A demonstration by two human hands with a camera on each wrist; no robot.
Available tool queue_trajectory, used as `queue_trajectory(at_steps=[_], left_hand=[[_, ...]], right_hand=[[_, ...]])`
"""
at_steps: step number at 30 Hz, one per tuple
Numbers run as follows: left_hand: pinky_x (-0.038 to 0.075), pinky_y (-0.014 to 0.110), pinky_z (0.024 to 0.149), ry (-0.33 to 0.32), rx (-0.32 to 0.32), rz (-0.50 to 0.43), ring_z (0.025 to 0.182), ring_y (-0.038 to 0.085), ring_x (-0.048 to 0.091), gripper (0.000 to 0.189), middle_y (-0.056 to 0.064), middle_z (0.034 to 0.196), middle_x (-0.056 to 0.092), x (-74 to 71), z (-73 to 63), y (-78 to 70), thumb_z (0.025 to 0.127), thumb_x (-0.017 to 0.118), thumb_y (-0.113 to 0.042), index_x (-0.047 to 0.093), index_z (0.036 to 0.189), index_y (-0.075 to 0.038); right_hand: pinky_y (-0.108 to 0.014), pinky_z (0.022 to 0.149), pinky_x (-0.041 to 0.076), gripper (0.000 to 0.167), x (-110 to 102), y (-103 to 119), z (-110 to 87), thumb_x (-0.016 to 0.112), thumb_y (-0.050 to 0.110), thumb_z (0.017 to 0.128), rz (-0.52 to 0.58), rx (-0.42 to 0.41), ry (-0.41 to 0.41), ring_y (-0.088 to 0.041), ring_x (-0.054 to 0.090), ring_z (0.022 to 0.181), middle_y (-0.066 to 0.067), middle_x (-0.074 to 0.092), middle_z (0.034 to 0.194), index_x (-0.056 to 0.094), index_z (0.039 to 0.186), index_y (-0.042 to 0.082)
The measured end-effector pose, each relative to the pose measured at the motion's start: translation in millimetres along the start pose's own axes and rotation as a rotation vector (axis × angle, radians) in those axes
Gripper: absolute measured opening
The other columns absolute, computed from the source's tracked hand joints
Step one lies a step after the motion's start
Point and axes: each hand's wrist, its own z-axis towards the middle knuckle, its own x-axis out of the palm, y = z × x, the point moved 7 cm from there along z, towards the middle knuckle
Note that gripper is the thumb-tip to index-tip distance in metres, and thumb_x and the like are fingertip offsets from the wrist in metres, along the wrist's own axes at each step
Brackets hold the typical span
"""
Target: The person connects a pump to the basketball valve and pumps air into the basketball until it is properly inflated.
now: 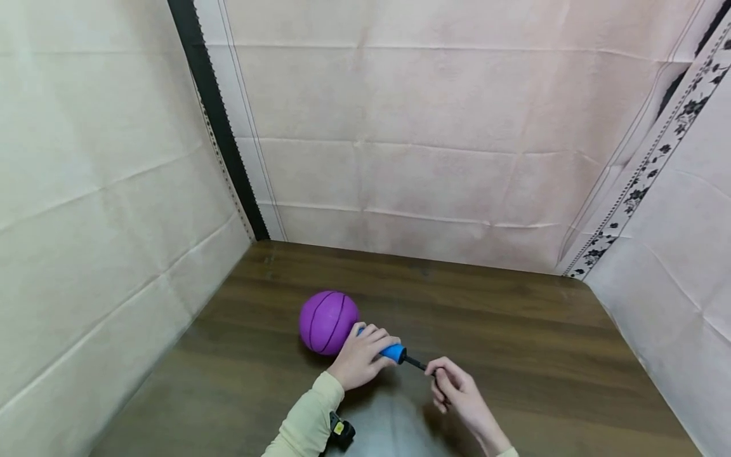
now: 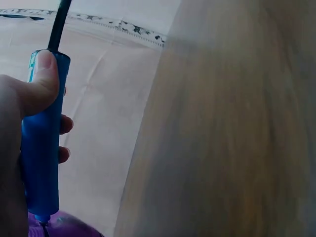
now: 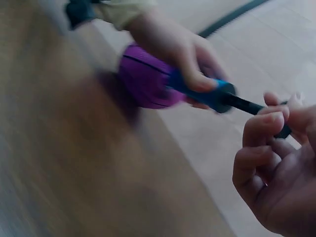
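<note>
A purple ball [image 1: 327,322] with dark seam lines sits on the wooden table. My left hand [image 1: 362,357] grips the blue barrel of a hand pump [image 1: 394,353], its thumb laid along the barrel in the left wrist view. The barrel's nozzle end [image 2: 42,217] meets the purple ball [image 2: 66,227] there. Out of the other end comes a black rod [image 3: 243,104], partly drawn out. My right hand [image 1: 457,395] pinches the dark handle at the rod's far end between thumb and fingers, hiding much of it.
The brown wooden table [image 1: 514,330] is enclosed by pale cloth walls [image 1: 428,139] at the back and both sides. A black strip [image 1: 223,120] runs down the back left corner. A small black device [image 1: 341,430] is strapped at my left wrist.
</note>
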Motion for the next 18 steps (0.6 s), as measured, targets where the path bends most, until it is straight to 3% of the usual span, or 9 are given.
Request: queue_trajectory(at_steps=[3,7,12,15,18], left_hand=[[0.035,0.044,0.103,0.036,0.006,0.012,0.103,0.012,0.054,0.036,-0.010,0.110,0.065,1.7,-2.2,3.8,0.092,0.058,-0.044,0.064,0.122,-0.024],[0.034,0.044,0.104,0.044,0.024,0.004,0.105,0.012,0.054,0.037,-0.010,0.111,0.065,-0.8,-0.6,7.3,0.093,0.056,-0.046,0.063,0.123,-0.024],[0.035,0.043,0.103,-0.005,-0.030,-0.038,0.104,0.012,0.055,0.035,-0.010,0.110,0.065,-10.2,-0.5,18.4,0.091,0.060,-0.046,0.063,0.119,-0.026],[0.036,0.043,0.101,-0.046,-0.076,-0.056,0.102,0.012,0.055,0.034,-0.009,0.109,0.065,-15.0,-2.9,24.5,0.089,0.062,-0.045,0.062,0.117,-0.027],[0.036,0.042,0.098,-0.080,-0.096,-0.071,0.101,0.011,0.055,0.033,-0.009,0.107,0.066,-17.6,-3.3,23.4,0.089,0.062,-0.044,0.062,0.117,-0.027]], right_hand=[[-0.033,0.038,0.031,0.029,12.4,-14.8,10.4,0.031,0.013,0.106,-0.029,0.054,-0.013,-0.009,0.042,0.048,-0.018,0.032,0.063,0.039,0.109,-0.014],[-0.024,0.041,0.035,0.030,20.4,-19.0,22.3,0.032,0.016,0.106,-0.063,0.077,-0.051,-0.006,0.044,0.049,-0.005,0.039,0.068,0.040,0.110,-0.013],[-0.029,0.042,0.038,0.027,12.5,-0.5,26.6,0.036,0.014,0.105,-0.135,0.028,-0.040,-0.006,0.044,0.050,-0.002,0.045,0.069,0.046,0.110,-0.010],[-0.034,0.041,0.036,0.025,-2.7,15.8,16.8,0.031,0.010,0.106,-0.118,-0.029,-0.030,-0.008,0.044,0.050,-0.002,0.045,0.067,0.048,0.109,-0.009],[-0.036,0.041,0.033,0.026,-16.5,29.1,5.1,0.027,0.006,0.106,-0.068,-0.076,-0.021,-0.018,0.039,0.048,-0.006,0.041,0.063,0.051,0.108,-0.002]])
